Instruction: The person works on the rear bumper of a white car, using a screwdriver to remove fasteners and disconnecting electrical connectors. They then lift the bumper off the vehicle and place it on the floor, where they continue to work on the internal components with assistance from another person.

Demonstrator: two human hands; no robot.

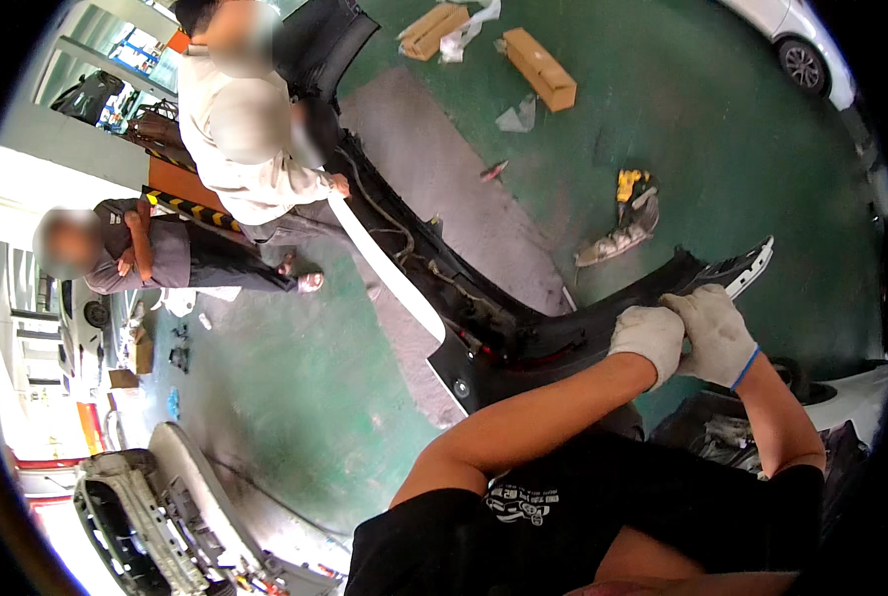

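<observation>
A long car bumper (583, 333), black inside with a white outer edge, stretches from the far left to beside my hands. Both my hands wear off-white knitted gloves and meet at the bumper's near right end. My left hand (648, 344) is closed, its fingers mostly turned out of sight. My right hand (714, 333), with a blue cuff edge, is bent closed against the left, its fingertips at the bumper's black rim. Anything inside the gloves' grip is hidden. A wire harness (396, 230) runs along the bumper's inner side. A co-worker's hand (339, 186) rests on its far part.
Another person (136, 243) stands with folded arms at the left. On the green floor lie a grey mat (503, 228), a cardboard box (540, 70) and a yellow power tool (633, 185) by a tool bag (618, 238). Removed car parts (165, 497) stand lower left.
</observation>
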